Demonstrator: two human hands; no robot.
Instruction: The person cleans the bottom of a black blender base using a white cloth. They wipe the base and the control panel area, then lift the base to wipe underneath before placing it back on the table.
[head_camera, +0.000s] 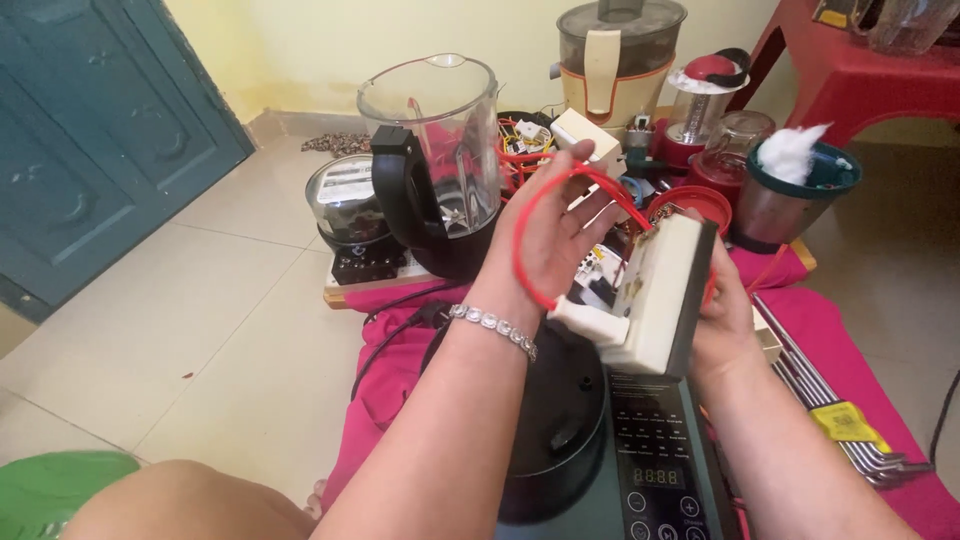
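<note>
While the right hand (725, 310) grips the cream rectangular plastic box (662, 292) above the dark appliance with a digital panel (655, 460), the left hand (555, 235) holds its looped red wire (530, 225).

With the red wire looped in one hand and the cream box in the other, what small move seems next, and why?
Probably draw the red wire loop clear of the cream box. The left hand holds the loop, whose end runs to a white plug at the box's lower corner, while the right hand steadies the box.
</note>
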